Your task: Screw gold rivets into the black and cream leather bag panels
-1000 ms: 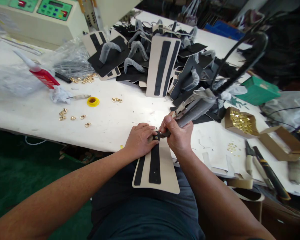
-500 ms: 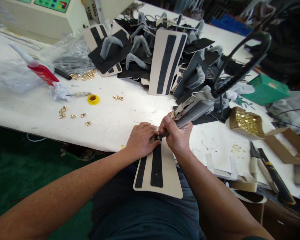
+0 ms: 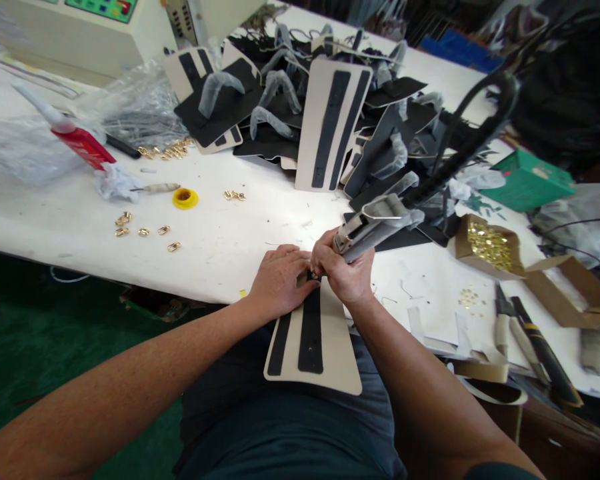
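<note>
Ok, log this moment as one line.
left hand: on cream panel | right hand: gripping grey tool at panel's far end | tool tip: hidden | off left: yellow container on white tabletop

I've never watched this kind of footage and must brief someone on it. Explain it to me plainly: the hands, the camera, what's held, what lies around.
There is no robot here: these are a person's two bare hands, and every picture comes from one camera worn on the head, looking forward and down. The left hand rests on the far end of a beige panel with black strips, and seems to steady it. The right hand grips a grey handheld tool with a black hose or cable; the hand hides its tip. On the white table are gold fittings, a red container, a cardboard box of small gold pieces and a pile of black and beige panels.
</note>
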`<act>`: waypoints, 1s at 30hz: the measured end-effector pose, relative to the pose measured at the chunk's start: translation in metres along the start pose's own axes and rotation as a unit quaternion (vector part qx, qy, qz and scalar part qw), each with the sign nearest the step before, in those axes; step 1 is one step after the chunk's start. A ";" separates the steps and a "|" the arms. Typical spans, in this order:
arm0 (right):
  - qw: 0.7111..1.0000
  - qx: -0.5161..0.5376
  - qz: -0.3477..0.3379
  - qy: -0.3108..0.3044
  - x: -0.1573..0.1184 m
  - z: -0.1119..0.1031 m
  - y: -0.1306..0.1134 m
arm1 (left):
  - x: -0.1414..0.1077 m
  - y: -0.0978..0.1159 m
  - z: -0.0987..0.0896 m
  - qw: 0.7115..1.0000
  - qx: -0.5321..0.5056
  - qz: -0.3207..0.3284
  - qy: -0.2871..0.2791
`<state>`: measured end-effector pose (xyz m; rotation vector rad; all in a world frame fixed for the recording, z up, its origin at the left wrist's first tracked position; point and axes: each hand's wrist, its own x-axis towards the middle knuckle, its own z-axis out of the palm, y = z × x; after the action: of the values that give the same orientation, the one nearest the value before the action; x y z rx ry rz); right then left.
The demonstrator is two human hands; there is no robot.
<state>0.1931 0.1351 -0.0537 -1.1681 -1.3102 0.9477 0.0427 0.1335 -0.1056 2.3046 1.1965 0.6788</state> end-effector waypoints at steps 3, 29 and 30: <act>1.000 0.013 -0.003 -0.006 0.000 0.002 -0.004 | 0.000 0.001 -0.001 1.000 -0.001 -0.002 -0.004; 0.997 0.020 0.035 0.070 -0.003 -0.010 -0.037 | 0.001 0.023 -0.008 0.998 0.011 -0.058 -0.028; 0.997 -0.003 0.022 0.072 -0.001 -0.018 -0.043 | 0.004 0.024 -0.009 0.997 0.004 -0.065 -0.033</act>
<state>0.2059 0.1236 -0.0105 -1.2502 -1.1767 0.8747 0.0540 0.1256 -0.0833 2.2150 1.3076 0.5487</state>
